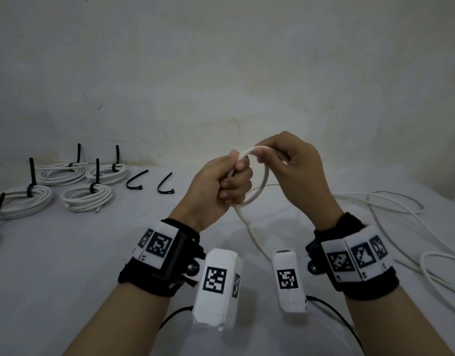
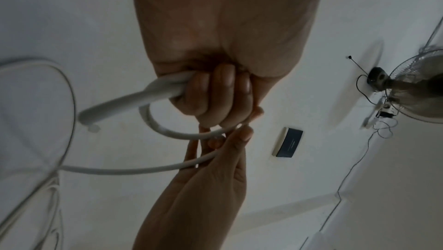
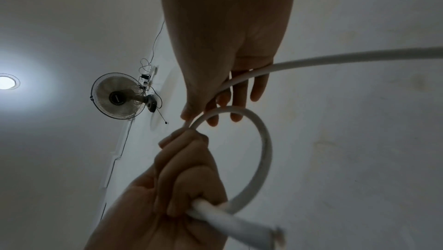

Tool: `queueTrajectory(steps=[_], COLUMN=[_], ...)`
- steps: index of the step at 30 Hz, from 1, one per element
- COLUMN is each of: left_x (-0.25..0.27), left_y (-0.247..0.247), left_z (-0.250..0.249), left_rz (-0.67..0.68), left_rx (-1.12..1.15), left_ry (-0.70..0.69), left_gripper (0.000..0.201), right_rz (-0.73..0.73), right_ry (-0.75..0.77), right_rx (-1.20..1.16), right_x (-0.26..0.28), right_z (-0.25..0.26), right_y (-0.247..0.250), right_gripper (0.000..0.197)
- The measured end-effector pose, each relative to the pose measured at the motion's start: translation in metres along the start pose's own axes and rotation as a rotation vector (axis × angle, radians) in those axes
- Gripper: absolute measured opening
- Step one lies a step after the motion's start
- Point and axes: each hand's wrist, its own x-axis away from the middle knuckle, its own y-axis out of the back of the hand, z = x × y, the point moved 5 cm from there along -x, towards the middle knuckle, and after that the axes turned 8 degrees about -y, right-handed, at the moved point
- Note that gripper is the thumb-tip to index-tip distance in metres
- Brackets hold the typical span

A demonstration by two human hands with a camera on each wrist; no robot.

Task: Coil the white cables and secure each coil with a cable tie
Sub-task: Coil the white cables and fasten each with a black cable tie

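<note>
A round wire-caged wall fan (image 3: 119,96) hung high on a pale plaster wall (image 1: 221,73), thin black cords (image 3: 153,45) trailing beside it. A recessed round ceiling light (image 3: 7,82) glowed nearby. A small dark rectangular wall box (image 2: 289,142) sat mounted apart from the fan.

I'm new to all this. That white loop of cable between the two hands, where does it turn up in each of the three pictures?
Head: the cable loop sits mid-frame, between the left hand and the right hand.
Left wrist: it curves below the gripping left hand, centre-left.
Right wrist: it is the big arc right of centre.
Shared landmark: the left hand's fist round the cable; the wall fan shows in both wrist views only.
</note>
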Motion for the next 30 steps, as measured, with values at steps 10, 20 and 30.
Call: queueTrajectory(steps=[10, 20, 30], left_x=[-0.001, 0.003, 0.000], left_y=[0.025, 0.051, 0.039], left_z=[-0.047, -0.063, -0.043], left_rz=[-0.143, -0.365, -0.364], left_rx=[0.296, 0.140, -0.124], left_ry=[-0.365, -0.516, -0.352], left_gripper=[0.038, 0.037, 0.032], right_rz=[0.110, 0.408, 0.459], right_ry=[-0.294, -0.147, 0.168], right_rx=[0.102, 0.244, 0.267], right_x=[0.011, 0.020, 0.018], right_z=[-0.074, -0.052, 0.029], right_y=[-0.001, -0.026, -0.025], right_gripper=[0.011, 0.013, 0.010])
